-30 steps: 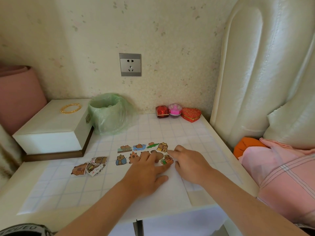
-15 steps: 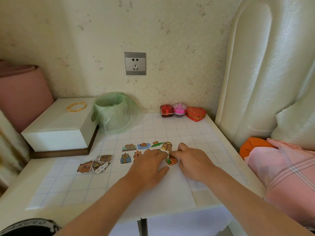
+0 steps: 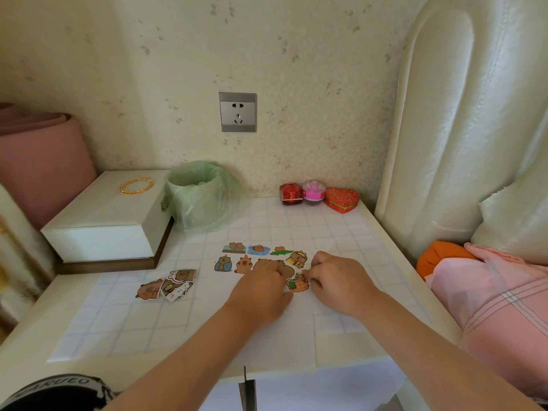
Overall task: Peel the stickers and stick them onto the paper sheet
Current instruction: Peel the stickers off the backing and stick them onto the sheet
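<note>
Table (image 3: 35,330) w/ grid mat (image 3: 118,315), white box (image 3: 109,221).

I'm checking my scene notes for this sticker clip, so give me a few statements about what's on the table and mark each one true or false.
The gold bangle lies on the white box. True.
The heart-shaped box sits left of the green-bagged bin. False: it sits to the bin's right, by the wall.
The left hand and right hand are both over the paper sheet. True.
The loose sticker pile lies right of the right hand. False: it lies left of the left hand.
A plug is in the wall socket. False: nothing is plugged in.
</note>
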Available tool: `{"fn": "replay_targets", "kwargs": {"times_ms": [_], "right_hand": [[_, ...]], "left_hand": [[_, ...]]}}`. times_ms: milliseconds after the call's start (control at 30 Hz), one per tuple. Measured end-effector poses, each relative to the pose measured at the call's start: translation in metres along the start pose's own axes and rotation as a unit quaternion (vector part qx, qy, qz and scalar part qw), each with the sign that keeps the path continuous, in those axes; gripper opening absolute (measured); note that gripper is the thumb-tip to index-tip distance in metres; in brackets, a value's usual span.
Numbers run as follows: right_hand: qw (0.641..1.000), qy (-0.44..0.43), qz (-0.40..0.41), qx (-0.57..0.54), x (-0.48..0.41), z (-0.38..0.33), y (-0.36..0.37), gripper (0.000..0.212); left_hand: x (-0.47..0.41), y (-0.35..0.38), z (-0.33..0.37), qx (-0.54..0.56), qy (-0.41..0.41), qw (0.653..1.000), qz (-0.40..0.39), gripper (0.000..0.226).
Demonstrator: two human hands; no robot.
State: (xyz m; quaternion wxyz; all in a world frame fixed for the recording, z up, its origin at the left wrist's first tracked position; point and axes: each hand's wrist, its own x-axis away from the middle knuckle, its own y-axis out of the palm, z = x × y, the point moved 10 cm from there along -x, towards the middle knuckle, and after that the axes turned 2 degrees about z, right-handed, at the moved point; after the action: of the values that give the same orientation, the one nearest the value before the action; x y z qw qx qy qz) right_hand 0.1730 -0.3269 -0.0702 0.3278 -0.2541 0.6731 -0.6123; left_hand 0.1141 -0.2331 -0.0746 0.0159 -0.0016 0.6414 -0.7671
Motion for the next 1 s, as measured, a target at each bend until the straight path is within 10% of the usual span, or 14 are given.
{"fn": "replay_targets", "kwargs": {"times_ms": [400,633,800,1000], "right_hand": [[0.998,-0.064,0.019,0.008,0.014,-0.012,0.003,0.039],[0.995,-0.071,-0.020,0.068,0.012,-0.003,0.016,0.032],[0.997,-0.069,-0.009,0.045,0.013,-0.004,0.012,0.030],[0.996,-0.087,0.006,0.000,0.018,-0.018,0.000,0.035]], "left_hand": [[0.013,-0.001,0.021,-0.067,0.146,0.981,0.108,0.022],[0.011,0.013,0.013,-0.076,0.166,0.983,0.023,0.076],[0.016,0.011,0.011,-0.066,0.147,0.987,0.018,0.032],[0.017,0.008,0.012,-0.066,0.112,0.991,0.015,0.034]]}}
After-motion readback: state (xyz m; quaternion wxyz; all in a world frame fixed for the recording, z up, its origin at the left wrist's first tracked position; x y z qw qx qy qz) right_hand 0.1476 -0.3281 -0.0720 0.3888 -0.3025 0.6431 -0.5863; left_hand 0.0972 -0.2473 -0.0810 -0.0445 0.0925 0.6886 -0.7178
